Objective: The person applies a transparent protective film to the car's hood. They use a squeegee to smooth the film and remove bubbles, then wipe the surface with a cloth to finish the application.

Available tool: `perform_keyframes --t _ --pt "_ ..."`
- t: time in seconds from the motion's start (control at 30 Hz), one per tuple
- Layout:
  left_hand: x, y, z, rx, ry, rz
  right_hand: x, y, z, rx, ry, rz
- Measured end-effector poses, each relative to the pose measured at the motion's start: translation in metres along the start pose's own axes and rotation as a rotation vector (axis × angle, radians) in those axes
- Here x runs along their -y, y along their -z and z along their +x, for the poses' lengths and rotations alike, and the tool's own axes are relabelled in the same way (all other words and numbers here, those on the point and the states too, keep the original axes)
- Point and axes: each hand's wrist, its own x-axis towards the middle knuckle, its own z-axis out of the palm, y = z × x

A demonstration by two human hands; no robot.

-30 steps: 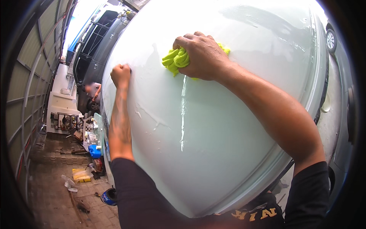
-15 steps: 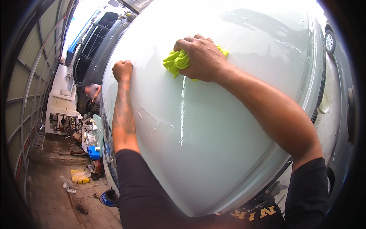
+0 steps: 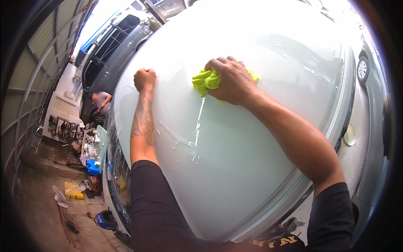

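Observation:
A wet, pale car roof [image 3: 235, 168] fills the middle of the view. My right hand [image 3: 235, 80] presses a bunched lime-yellow microfibre cloth [image 3: 204, 81] onto it, fingers curled over the top. From beneath the cloth a bright streak of water [image 3: 199, 119] runs down towards me. Farther left, my left hand [image 3: 145, 80] is a closed fist set against the roof near its left edge, with no object showing in it. Small drops and a thin water line [image 3: 172, 133] lie on the paint between the two arms.
A dark vehicle [image 3: 111, 52] stands beyond the left edge, with a person [image 3: 100, 101] crouching by it. Below lie a blue container [image 3: 92, 166], a blue bucket [image 3: 105, 219] and a yellow item [image 3: 74, 190]. On the right are a pale bucket [image 3: 349, 133] and a grey car [image 3: 378, 138].
My right hand has slid the cloth a little rightward and nearer to me. The fist sits slightly farther right in the picture. At its lower end the water streak has spread into small drips.

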Motion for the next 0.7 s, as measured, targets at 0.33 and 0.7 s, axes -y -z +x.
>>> perform_keyframes --t 0.33,0.7 --pt "-0.038 0.067 -0.120 0.149 -0.380 -0.367 -0.016 0.002 -0.004 -0.016 -0.064 -0.048" --pt "-0.015 0.050 -0.076 0.108 -0.247 -0.168 -0.015 -0.003 -0.001 -0.044 -0.021 -0.010"
